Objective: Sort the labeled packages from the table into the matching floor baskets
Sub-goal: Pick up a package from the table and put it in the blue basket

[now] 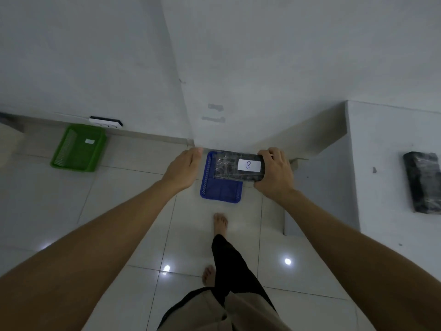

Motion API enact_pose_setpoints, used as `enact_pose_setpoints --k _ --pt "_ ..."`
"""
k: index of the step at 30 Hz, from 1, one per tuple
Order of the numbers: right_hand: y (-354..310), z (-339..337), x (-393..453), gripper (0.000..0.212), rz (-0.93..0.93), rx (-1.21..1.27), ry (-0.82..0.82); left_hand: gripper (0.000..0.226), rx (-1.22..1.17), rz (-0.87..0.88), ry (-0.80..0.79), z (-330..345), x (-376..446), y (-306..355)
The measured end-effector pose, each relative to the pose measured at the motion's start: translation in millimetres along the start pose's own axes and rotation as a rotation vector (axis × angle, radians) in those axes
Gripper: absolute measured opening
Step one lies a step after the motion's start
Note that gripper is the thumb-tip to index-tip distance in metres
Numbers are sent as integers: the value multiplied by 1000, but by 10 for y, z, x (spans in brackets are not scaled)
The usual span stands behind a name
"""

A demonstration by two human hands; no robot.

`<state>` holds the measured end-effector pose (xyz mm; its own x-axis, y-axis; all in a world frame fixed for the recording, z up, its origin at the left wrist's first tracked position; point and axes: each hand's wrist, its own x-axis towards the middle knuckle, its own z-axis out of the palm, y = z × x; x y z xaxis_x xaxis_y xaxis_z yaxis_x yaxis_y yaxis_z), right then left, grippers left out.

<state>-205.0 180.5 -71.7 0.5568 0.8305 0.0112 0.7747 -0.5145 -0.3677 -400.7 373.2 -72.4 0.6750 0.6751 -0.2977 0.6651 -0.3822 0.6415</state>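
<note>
My right hand [274, 173] grips the right end of a black wrapped package [229, 169] with a white label marked "B". The package hangs level above the blue basket [220, 189] on the floor by the wall corner. My left hand [183, 169] hovers just left of the package, fingers together and extended, holding nothing and apart from it. A green basket [78, 148] with a small white label sits on the floor at the far left. Another black wrapped package [423, 181] lies on the white table [386, 163] at the right.
A white wall corner rises behind the blue basket. A power strip [106, 121] lies against the wall behind the green basket. My bare feet and legs stand on the glossy tiled floor [119, 211] below the blue basket. The table's edge is close on the right.
</note>
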Motion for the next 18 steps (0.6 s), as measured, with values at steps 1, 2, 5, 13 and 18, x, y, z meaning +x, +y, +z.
enact_pose_setpoints --k 1,2,5,13,18 --pt "53 110 90 68 18 5 0 64 0 -8 -16 68 146 -73" --pt "100 199 166 68 27 13 5 63 -1 -9 -27 130 270 -133" --pt "314 622 441 65 79 37 -22 61 -60 -21 -51 406 700 -353" --pt "1077 2504 947 67 180 159 -134 56 -135 -67 -70 1589 1780 -1380" --pt "1498 3892 1115 72 172 182 -130 54 -170 -58 26 2404 2417 -2224"
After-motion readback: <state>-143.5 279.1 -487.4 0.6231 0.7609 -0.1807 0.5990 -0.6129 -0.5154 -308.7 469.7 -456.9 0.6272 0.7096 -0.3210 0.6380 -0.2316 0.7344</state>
